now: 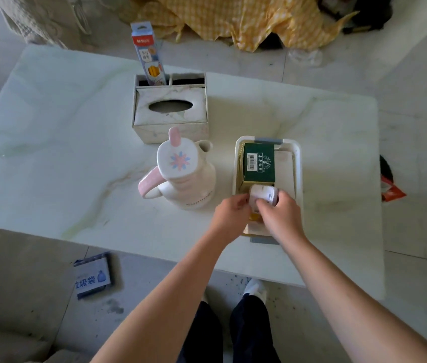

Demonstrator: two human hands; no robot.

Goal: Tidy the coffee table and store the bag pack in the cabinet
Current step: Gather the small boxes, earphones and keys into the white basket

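On the white marble coffee table stands a white storage tray with grey handles. A green box lies in the tray's far half. Just in front of it, over the tray's near half, my left hand and my right hand both grip a small white rounded container. A yellowish item shows under my hands, mostly hidden. No bag pack is in view.
A white and pink kettle stands left of the tray. Behind it sits a marbled tissue box organiser holding a tall pencil pack. A blue bag packet lies on the floor, yellow checked cloth beyond the table.
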